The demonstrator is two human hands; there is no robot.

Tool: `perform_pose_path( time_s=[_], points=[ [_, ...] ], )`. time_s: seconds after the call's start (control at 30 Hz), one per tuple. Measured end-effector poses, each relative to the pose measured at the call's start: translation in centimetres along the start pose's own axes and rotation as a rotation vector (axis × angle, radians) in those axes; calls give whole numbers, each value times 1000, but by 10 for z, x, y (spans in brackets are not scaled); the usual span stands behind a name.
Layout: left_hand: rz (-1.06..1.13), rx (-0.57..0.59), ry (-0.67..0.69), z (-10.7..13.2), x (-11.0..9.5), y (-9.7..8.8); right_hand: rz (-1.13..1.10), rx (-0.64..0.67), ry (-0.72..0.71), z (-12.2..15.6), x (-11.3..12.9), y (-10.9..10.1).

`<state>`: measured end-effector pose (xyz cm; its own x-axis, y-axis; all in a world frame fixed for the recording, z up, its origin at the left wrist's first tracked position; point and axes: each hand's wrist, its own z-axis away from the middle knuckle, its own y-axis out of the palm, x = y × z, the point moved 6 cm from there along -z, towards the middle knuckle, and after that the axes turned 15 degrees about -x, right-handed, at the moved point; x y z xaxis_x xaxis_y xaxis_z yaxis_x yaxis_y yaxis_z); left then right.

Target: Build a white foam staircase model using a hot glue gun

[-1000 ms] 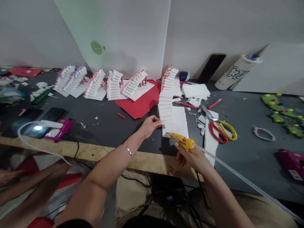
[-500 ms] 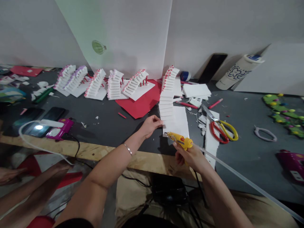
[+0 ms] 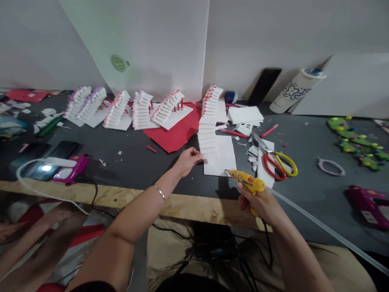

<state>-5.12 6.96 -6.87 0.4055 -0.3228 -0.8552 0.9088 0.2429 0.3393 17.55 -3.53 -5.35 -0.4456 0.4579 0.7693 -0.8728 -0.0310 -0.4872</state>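
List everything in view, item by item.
White foam stair models: five, pink or purple trim, back row.
Stair model: one, white, red trim, on white board, centre.
Red sheet: one, beside the row.
Scissors: one pair, red-yellow handles, right.
Magenta glue guns: two, far left, far right.
Phones: two, black, left.
White bottle: one, back right.
Green foam cutouts: several, far right.
Co-worker's forearms: two, lower left.
Yellow glue gun: one, in right hand.
Left hand: touching stair model.
Right hand: holding the glue gun.

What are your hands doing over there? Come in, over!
Left hand touching the white foam staircase. Right hand gripping a yellow hot glue gun, nozzle by the white foam sheet. Red-and-yellow-handled scissors off to the right.
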Motion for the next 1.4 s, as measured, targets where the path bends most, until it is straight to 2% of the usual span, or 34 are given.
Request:
perform_pose_path(
  time_s=[0.13, 0.4, 0.57, 0.77, 1.17, 1.4],
  points=[
    [2, -6, -5, -1, 1, 1, -65, 3, 2, 4, 1, 2],
    [16, 16, -4, 0, 1, 0, -79, 99, -57, 6, 23, 43],
    [27, 35, 1, -1, 4, 0, -32, 98, -8, 6, 28, 53],
    [21, 34, 11, -2, 5, 0, 27, 83, 24, 9, 34, 50],
    [14, 21, 3, -2, 4, 0, 45, 25, -48, 7, 23, 30],
    [-5, 3, 11, 0, 1, 0, 66, 17, -37, 6, 18, 21]
  ],
)
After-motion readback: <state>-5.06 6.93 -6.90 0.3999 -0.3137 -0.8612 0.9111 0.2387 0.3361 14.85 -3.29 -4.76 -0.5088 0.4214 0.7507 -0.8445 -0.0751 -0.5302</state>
